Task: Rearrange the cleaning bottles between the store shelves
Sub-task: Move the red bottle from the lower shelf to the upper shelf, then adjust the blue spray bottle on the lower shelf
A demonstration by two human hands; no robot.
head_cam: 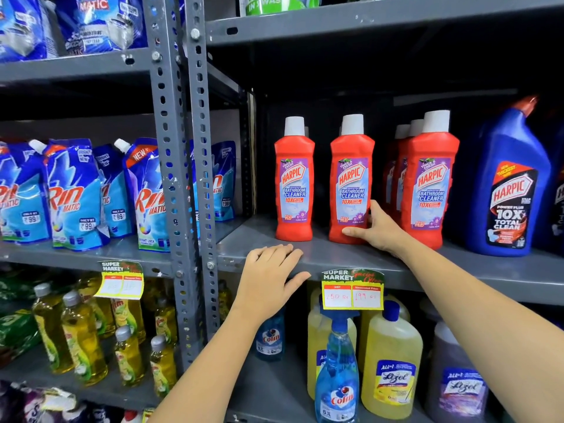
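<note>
1. While the left hand [268, 277] rests flat and loose on the grey shelf [320, 257] edge, it holds nothing
2. Right hand [377, 228] grips the middle red bottle [351, 181], upright on that shelf

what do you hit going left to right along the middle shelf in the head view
Rin Matic pouches → grey upright posts → first red Harpic bottle → second red Harpic bottle, gripped low by the right hand → row of red Harpic bottles → blue Harpic bottle
</note>
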